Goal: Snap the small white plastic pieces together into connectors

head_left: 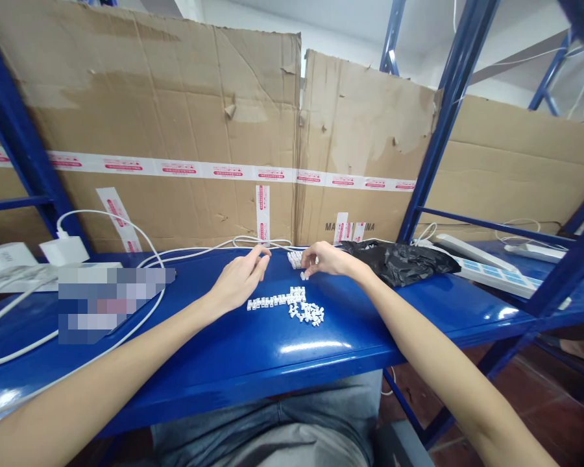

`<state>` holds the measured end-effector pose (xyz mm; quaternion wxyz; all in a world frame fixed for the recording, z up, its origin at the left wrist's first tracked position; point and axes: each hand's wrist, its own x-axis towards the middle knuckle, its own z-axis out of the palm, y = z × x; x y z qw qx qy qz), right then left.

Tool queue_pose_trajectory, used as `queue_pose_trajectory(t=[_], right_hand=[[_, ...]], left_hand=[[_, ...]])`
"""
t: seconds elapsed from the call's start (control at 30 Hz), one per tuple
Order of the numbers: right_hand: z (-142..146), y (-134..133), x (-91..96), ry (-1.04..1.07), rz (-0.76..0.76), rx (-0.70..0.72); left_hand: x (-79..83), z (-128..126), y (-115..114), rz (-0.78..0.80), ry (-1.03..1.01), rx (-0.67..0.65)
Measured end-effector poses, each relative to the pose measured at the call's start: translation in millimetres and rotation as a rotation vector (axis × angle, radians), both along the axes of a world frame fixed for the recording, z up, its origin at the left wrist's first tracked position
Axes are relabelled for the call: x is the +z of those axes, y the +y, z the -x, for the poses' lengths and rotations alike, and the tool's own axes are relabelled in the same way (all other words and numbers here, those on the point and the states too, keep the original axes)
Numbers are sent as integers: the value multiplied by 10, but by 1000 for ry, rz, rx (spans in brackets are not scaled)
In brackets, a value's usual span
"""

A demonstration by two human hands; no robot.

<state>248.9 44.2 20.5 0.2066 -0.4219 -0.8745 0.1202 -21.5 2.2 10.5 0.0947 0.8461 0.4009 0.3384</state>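
Observation:
My left hand [241, 277] hovers over the blue tabletop with its fingers loosely bent and thumb apart, nothing visible in it. With its fingertips pinched together, my right hand [327, 258] has a small white plastic piece [304, 276] at its tips. Just behind those fingers sits a block of white pieces [294, 261], partly hidden by the hand. Nearer to me runs a row of small white clip-like pieces [268, 302], ending at a stacked group [298, 294]. In front of that group lies a loose pile of small white pieces [312, 314].
A black plastic bag [403, 263] lies to the right, beside white strips with blue squares [496, 275]. On the left are white chargers [65, 250], a power strip [24, 277], cables and a blurred-out object [111, 301]. Cardboard sheets [175, 110] stand behind, between blue posts.

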Motion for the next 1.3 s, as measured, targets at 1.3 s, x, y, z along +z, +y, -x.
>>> queue_pose_trajectory(t=[1.3], right_hand=[[134,61,-143,-144,-181,-65]], left_hand=[[-18,-14,1,35,77,-13]])
